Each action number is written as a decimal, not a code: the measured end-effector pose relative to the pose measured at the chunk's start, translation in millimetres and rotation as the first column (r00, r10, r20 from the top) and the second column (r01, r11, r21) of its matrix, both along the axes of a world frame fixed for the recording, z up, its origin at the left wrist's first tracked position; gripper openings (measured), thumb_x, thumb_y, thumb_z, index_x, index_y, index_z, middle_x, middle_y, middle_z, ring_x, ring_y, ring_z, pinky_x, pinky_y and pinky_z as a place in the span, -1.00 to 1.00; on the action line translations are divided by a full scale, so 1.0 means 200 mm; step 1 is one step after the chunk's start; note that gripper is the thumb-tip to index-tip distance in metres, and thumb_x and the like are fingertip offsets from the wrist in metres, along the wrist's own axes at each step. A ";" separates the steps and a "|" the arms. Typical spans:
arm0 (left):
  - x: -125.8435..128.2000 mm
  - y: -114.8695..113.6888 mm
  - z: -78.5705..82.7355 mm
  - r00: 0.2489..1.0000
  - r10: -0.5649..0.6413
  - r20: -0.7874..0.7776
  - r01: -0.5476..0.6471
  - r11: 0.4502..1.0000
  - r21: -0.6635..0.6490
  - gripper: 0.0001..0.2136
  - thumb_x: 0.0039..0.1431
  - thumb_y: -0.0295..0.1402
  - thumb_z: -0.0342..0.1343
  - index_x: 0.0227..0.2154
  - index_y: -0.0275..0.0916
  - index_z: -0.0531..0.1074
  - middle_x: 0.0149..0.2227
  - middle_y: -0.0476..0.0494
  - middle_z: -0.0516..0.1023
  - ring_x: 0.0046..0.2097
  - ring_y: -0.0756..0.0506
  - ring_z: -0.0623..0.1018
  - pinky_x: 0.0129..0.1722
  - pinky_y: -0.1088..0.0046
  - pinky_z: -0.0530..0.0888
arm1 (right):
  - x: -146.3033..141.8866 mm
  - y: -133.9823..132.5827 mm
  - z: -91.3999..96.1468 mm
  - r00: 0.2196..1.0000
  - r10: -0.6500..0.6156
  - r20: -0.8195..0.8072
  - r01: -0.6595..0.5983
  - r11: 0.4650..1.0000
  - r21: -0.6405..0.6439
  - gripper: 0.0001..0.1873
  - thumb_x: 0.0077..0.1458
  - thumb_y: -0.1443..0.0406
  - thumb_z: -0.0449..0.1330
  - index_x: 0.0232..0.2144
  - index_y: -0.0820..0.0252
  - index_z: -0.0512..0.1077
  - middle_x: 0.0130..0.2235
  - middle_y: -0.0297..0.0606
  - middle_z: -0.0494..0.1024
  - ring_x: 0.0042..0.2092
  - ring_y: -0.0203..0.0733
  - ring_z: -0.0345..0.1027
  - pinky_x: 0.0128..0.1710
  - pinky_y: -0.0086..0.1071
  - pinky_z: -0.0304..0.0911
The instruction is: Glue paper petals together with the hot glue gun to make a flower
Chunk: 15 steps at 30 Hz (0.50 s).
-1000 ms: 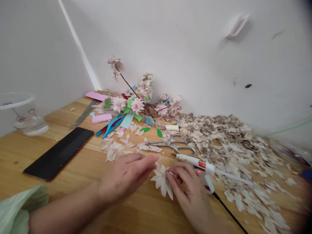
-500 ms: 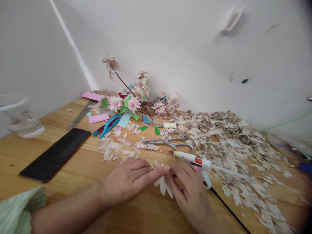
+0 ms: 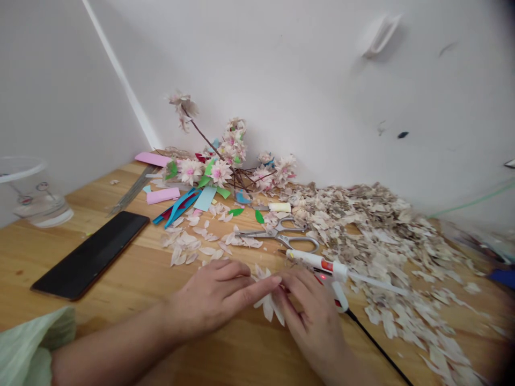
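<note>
pinching a half-built paper flower between left hand and right hand, lower centre; loose petals lying unused on counter.

We see two bare arms and two hands. The left hand has no ring, no watch and no glove on it. The right hand is bare too, with nothing on the wrist. Both forearms are uncovered all the way down. At the bottom left corner we see a bit of a light green sleeve. It looks thin and soft, with folds in it. We cannot tell more about the clothes.
</note>
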<state>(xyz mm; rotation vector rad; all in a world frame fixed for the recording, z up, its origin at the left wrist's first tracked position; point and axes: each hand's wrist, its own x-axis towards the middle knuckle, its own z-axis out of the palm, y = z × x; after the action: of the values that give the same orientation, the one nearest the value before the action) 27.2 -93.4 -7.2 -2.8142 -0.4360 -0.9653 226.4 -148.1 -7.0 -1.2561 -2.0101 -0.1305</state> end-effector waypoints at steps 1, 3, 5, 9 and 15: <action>0.00 0.00 0.00 1.000 0.002 -0.005 -0.002 1.000 0.001 -0.51 0.28 -0.52 -0.19 0.26 -0.26 -0.05 -0.34 -0.10 0.59 -0.24 -0.09 0.54 -0.31 0.46 0.46 | 0.00 0.00 0.00 1.000 0.001 -0.006 -0.001 1.000 0.006 -0.84 0.19 0.37 0.03 -0.35 0.15 0.41 -0.41 -0.27 0.51 -0.38 -0.19 0.38 -0.42 -0.34 0.31; 0.00 0.00 -0.01 1.000 0.008 0.001 -0.008 1.000 -0.010 -0.53 0.22 -0.57 -0.12 0.20 -0.27 0.07 -0.32 -0.10 0.59 -0.19 -0.10 0.52 -0.26 0.44 0.46 | 0.00 0.00 0.00 0.999 -0.015 -0.031 0.016 0.999 0.038 -0.85 0.18 0.38 0.05 -0.34 0.16 0.42 -0.37 -0.24 0.49 -0.35 -0.19 0.39 -0.40 -0.36 0.33; 0.00 -0.01 -0.01 0.999 0.007 0.035 -0.006 0.999 -0.048 -0.50 0.11 -0.62 -0.06 0.14 -0.27 0.15 -0.28 -0.10 0.58 -0.13 -0.11 0.49 -0.18 0.40 0.46 | 0.00 -0.01 0.00 0.997 -0.054 -0.059 0.057 0.997 0.061 -0.86 0.17 0.37 0.07 -0.37 0.17 0.43 -0.36 -0.21 0.45 -0.36 -0.20 0.38 -0.41 -0.39 0.33; 0.00 -0.02 0.01 0.988 0.022 0.150 0.003 0.987 -0.162 -0.45 -0.07 -0.59 -0.03 0.08 -0.34 0.18 -0.10 -0.24 0.50 0.02 -0.15 0.41 0.08 0.20 0.36 | 0.00 -0.01 -0.02 0.991 -0.092 -0.096 0.093 0.996 0.007 -0.88 0.16 0.38 0.09 -0.37 0.16 0.42 -0.41 -0.26 0.45 -0.39 -0.23 0.38 -0.43 -0.41 0.31; 0.01 -0.04 -0.04 0.982 0.074 0.172 -0.051 0.990 -0.134 -0.46 -0.06 -0.63 -0.07 0.08 -0.36 0.19 -0.07 -0.24 0.48 0.10 -0.11 0.35 0.23 0.16 0.19 | -0.01 -0.01 -0.01 0.990 -0.093 -0.106 0.094 0.996 0.000 -0.87 0.12 0.40 0.10 -0.44 0.16 0.41 -0.54 -0.35 0.45 -0.51 -0.28 0.32 -0.54 -0.45 0.19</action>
<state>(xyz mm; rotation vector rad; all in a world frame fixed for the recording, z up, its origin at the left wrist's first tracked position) 30.2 -102.3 -14.6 -2.8183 -0.6259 -1.2201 225.3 -149.3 -9.7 -1.3269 -1.8603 -0.1109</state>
